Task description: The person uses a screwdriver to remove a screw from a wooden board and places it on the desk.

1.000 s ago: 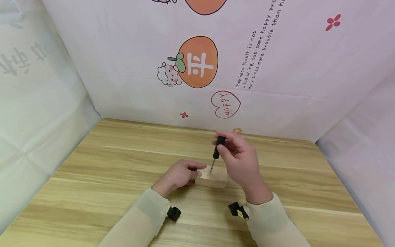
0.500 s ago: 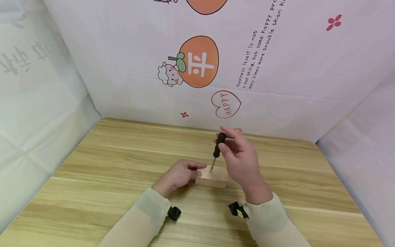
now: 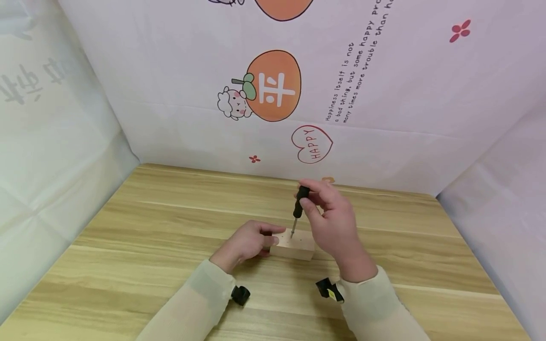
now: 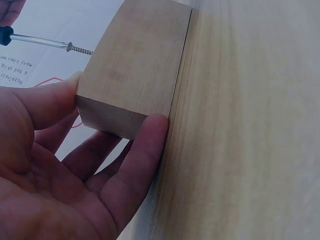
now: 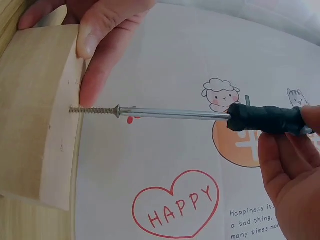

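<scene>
A pale wooden block (image 3: 294, 251) lies on the table, with several small holes in its top face. My left hand (image 3: 247, 241) grips the block's left end, thumb on top and fingers round the end and far side. With thumb and fingertips my right hand (image 3: 334, 222) pinches the dark handle of a screwdriver (image 3: 301, 202), which leans slightly to the right above the block. The driver's tip meets the head of a screw (image 5: 95, 110). Only the screw's point is in the block; most of its thread shows in the right wrist view.
The wood-grain table (image 3: 170, 227) reaches back to a white printed cloth (image 3: 192, 137) that stands close behind the right hand. Pale cloth also hangs at the left and right sides. A black camera mount sits on each wrist.
The right fingers shift on the screwdriver handle: the index finger lifts off its end, then comes back onto it. The handle sways a little. The left hand and the block stay put.
</scene>
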### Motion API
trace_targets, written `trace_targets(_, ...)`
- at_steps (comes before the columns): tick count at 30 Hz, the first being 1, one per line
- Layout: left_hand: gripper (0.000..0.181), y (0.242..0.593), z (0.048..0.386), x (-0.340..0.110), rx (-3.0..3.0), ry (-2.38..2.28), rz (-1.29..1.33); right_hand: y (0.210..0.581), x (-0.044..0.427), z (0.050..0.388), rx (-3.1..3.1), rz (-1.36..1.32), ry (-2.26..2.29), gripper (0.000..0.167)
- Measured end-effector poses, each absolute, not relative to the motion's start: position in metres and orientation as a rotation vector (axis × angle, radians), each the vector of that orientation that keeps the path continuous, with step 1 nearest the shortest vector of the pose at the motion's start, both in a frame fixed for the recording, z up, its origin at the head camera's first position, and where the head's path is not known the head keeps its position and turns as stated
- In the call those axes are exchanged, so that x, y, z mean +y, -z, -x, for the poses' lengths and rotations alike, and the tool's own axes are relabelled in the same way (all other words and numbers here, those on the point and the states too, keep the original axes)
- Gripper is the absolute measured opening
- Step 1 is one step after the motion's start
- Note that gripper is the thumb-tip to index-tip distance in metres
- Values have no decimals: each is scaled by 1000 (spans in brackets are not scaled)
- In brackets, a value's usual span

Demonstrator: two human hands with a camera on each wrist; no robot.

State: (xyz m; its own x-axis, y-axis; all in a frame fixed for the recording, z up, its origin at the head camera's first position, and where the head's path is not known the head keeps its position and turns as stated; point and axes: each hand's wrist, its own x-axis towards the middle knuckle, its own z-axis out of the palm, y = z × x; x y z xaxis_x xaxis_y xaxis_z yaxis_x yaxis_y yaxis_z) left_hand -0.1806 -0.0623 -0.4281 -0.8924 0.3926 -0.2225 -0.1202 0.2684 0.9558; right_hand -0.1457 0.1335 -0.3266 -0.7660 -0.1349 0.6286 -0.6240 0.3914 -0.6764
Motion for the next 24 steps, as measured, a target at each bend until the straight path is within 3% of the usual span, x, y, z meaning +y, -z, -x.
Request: trace_targets(24,28,429,182,-63,2107,-1670,-254,325,131,146,-2213,-552,-1283,39)
